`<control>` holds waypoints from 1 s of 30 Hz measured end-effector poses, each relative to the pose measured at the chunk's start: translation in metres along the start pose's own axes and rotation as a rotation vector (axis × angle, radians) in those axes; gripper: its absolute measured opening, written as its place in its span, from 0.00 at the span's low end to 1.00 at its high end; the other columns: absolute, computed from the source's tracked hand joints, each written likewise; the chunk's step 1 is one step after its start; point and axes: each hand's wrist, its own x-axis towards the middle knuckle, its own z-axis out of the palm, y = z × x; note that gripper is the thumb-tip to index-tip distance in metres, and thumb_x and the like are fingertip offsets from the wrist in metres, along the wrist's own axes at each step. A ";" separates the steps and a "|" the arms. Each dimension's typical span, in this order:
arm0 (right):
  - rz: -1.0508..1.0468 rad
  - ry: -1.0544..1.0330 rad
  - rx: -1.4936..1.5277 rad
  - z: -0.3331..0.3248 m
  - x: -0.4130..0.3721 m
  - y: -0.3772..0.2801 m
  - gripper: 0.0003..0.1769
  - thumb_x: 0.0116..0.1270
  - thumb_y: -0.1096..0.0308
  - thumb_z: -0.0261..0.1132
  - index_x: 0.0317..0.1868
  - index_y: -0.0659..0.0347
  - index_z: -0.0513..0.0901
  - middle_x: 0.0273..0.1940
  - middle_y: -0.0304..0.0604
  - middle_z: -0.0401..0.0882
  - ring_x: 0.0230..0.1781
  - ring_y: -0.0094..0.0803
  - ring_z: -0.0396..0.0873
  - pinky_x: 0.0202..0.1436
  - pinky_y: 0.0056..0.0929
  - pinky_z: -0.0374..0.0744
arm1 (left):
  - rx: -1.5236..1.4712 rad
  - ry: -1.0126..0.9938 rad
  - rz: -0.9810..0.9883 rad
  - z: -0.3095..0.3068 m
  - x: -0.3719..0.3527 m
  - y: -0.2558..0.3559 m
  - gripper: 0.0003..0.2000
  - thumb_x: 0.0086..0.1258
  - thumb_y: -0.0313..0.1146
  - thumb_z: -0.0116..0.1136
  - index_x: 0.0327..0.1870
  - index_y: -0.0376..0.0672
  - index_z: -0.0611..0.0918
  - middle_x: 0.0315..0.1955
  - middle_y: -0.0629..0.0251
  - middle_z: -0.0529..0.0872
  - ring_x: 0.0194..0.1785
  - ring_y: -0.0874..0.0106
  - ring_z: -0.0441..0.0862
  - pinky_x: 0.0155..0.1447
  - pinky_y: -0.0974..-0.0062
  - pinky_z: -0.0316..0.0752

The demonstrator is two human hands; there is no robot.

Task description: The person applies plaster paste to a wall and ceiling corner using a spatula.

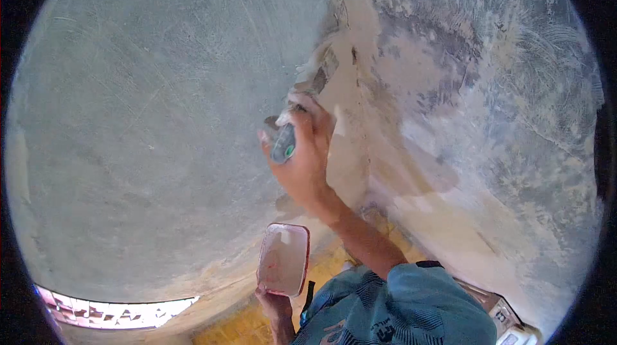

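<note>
My right hand (305,149) is raised to the wall near the corner, with its fingers closed round the dark grey handle of a putty knife (283,144) that has a green mark at its end. The blade is mostly hidden by my fingers and blurred, at the grey plaster beside the corner. Lower down, my left hand (275,303) grips the bottom edge of a shallow rectangular plastic tub (285,258). It has a reddish rim and pale smears of filler inside.
A grey plastered wall (160,114) fills the left side, and a patchy wall (488,88) stands to the right. A beige strip (350,101) with cracks runs up the corner between them. Below are a yellowish floor (241,319), a bright opening (116,313) and a white object (514,329).
</note>
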 end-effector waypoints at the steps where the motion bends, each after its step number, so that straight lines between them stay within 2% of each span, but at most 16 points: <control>1: 0.007 -0.022 0.033 0.002 -0.004 -0.004 0.23 0.53 0.71 0.71 0.47 0.59 0.70 0.57 0.53 0.68 0.56 0.53 0.67 0.58 0.50 0.61 | -0.002 0.029 0.000 0.000 0.000 -0.001 0.33 0.58 0.53 0.54 0.62 0.42 0.70 0.58 0.61 0.74 0.64 0.61 0.68 0.65 0.58 0.63; 3: 0.031 -0.071 0.088 -0.001 -0.009 -0.018 0.21 0.54 0.68 0.71 0.46 0.58 0.71 0.58 0.51 0.67 0.55 0.52 0.68 0.56 0.52 0.62 | -0.006 0.087 -0.002 -0.003 0.000 -0.004 0.33 0.60 0.55 0.53 0.61 0.41 0.71 0.58 0.59 0.74 0.63 0.58 0.69 0.65 0.54 0.66; 6: 0.061 -0.109 0.168 -0.005 -0.020 -0.037 0.20 0.54 0.68 0.71 0.45 0.58 0.72 0.59 0.52 0.66 0.54 0.52 0.69 0.55 0.53 0.63 | 0.014 0.052 -0.025 -0.015 0.004 -0.006 0.32 0.59 0.55 0.54 0.61 0.42 0.71 0.59 0.59 0.73 0.64 0.58 0.69 0.65 0.54 0.66; 7: 0.040 -0.111 0.163 -0.012 -0.018 -0.045 0.21 0.51 0.73 0.72 0.43 0.62 0.70 0.56 0.57 0.68 0.56 0.51 0.66 0.58 0.48 0.64 | -0.013 0.033 -0.018 -0.013 0.003 -0.006 0.32 0.60 0.53 0.54 0.61 0.42 0.71 0.58 0.60 0.73 0.63 0.60 0.69 0.65 0.57 0.65; 8: 0.038 -0.104 0.118 -0.017 -0.016 -0.045 0.22 0.51 0.73 0.72 0.43 0.62 0.70 0.55 0.57 0.68 0.56 0.52 0.66 0.58 0.49 0.64 | -0.040 0.015 -0.011 -0.010 0.001 -0.006 0.31 0.60 0.51 0.53 0.62 0.41 0.70 0.58 0.61 0.74 0.62 0.61 0.70 0.65 0.59 0.65; 9: 0.035 -0.098 0.076 -0.022 -0.014 -0.043 0.22 0.52 0.73 0.72 0.44 0.62 0.70 0.55 0.57 0.68 0.56 0.52 0.66 0.59 0.49 0.63 | -0.070 -0.002 -0.003 -0.007 0.000 -0.005 0.31 0.60 0.49 0.53 0.62 0.41 0.70 0.57 0.62 0.75 0.62 0.63 0.70 0.65 0.62 0.64; 12: 0.082 -0.041 -0.035 -0.027 -0.002 -0.024 0.23 0.51 0.73 0.72 0.45 0.62 0.70 0.54 0.56 0.69 0.56 0.54 0.65 0.60 0.49 0.61 | -0.009 0.087 0.016 -0.014 0.003 -0.008 0.33 0.59 0.55 0.55 0.61 0.41 0.71 0.58 0.59 0.73 0.63 0.59 0.69 0.64 0.55 0.66; 15: 0.055 0.035 -0.083 -0.021 0.011 0.009 0.23 0.51 0.73 0.71 0.46 0.62 0.70 0.54 0.56 0.69 0.56 0.54 0.64 0.60 0.49 0.60 | -0.009 -0.035 0.074 -0.005 -0.001 -0.003 0.30 0.60 0.48 0.55 0.62 0.40 0.71 0.56 0.62 0.76 0.62 0.63 0.70 0.65 0.62 0.64; 16: 0.028 0.058 -0.091 -0.020 0.012 0.015 0.24 0.51 0.72 0.71 0.47 0.62 0.70 0.53 0.56 0.69 0.56 0.55 0.64 0.60 0.49 0.60 | -0.032 -0.025 0.063 -0.003 0.000 -0.003 0.30 0.60 0.48 0.55 0.61 0.40 0.71 0.56 0.62 0.76 0.62 0.63 0.70 0.65 0.62 0.64; 21: 0.012 -0.027 -0.033 -0.012 0.004 0.004 0.25 0.52 0.73 0.71 0.49 0.63 0.70 0.54 0.55 0.69 0.57 0.53 0.64 0.60 0.48 0.61 | -0.051 -0.004 0.023 -0.005 0.001 -0.005 0.31 0.59 0.49 0.56 0.61 0.39 0.72 0.57 0.61 0.75 0.61 0.63 0.71 0.64 0.62 0.65; 24: 0.059 -0.134 0.066 -0.013 -0.012 -0.027 0.21 0.54 0.70 0.70 0.46 0.59 0.71 0.58 0.55 0.65 0.59 0.53 0.64 0.59 0.52 0.61 | 0.008 0.072 0.012 0.012 -0.003 -0.001 0.34 0.60 0.56 0.54 0.62 0.41 0.70 0.58 0.60 0.74 0.62 0.59 0.70 0.63 0.55 0.67; 27: 0.052 -0.177 0.218 -0.017 -0.024 -0.046 0.21 0.55 0.70 0.70 0.47 0.59 0.71 0.59 0.55 0.64 0.59 0.53 0.63 0.59 0.51 0.62 | -0.064 -0.013 -0.029 0.000 0.006 -0.005 0.34 0.56 0.50 0.57 0.63 0.40 0.70 0.59 0.60 0.74 0.63 0.62 0.69 0.65 0.60 0.63; 29: 0.038 -0.160 0.271 -0.018 -0.028 -0.050 0.22 0.55 0.70 0.70 0.48 0.60 0.71 0.59 0.56 0.64 0.59 0.53 0.63 0.58 0.51 0.63 | -0.026 0.012 -0.017 0.003 0.005 -0.003 0.34 0.56 0.50 0.57 0.63 0.40 0.70 0.59 0.60 0.74 0.63 0.62 0.69 0.65 0.60 0.63; 30: 0.047 -0.155 0.198 -0.022 -0.025 -0.048 0.22 0.54 0.71 0.70 0.48 0.61 0.71 0.59 0.55 0.65 0.59 0.52 0.64 0.59 0.50 0.62 | -0.008 0.026 -0.011 0.006 0.004 -0.001 0.34 0.55 0.50 0.57 0.63 0.40 0.70 0.59 0.59 0.74 0.63 0.62 0.69 0.65 0.59 0.63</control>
